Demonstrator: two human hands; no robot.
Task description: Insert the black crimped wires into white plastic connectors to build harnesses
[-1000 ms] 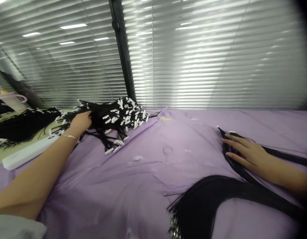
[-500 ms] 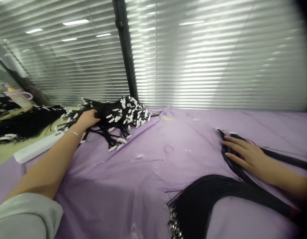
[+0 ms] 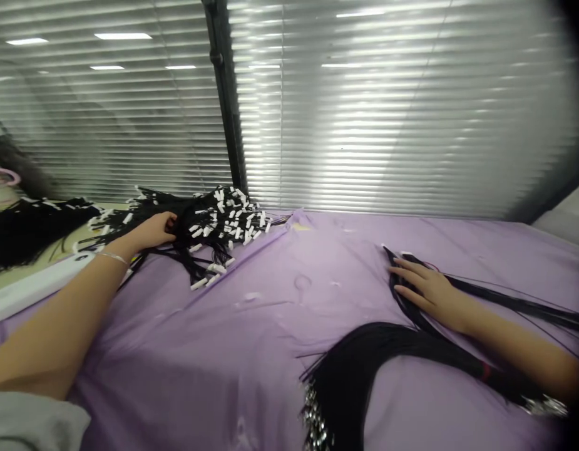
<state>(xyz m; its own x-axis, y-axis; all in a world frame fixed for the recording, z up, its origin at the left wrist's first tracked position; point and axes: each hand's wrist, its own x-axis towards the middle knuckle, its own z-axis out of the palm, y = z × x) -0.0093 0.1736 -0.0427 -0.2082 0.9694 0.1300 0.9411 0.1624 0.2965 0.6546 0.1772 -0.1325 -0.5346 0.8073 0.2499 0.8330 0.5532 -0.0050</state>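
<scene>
My left hand (image 3: 154, 232) reaches into a heap of black cables with white plugs (image 3: 214, 216) at the back left. Its fingers are curled round some of the black strands, and the fingertips are partly hidden among them. My right hand (image 3: 432, 294) lies palm down with fingers stretched and slightly spread over a thinner bundle of black cables (image 3: 402, 304). White ends of that bundle stick out past the fingertips. In front of it, a thick curved bundle of black cables (image 3: 359, 357) with shiny metal ends lies on the purple cover, tied with a red band.
A purple sheet (image 3: 251, 338) with wrinkles covers the table. On the left are a long white box-like thing (image 3: 30, 291), another pile of black cables (image 3: 30, 232) and a cup with a pink handle (image 3: 5, 185). Blinds (image 3: 364, 125) rise behind the table.
The view has swung to the right, so everything sits further left in the picture. Both hands stay at the same cables, with little visible movement against them.
</scene>
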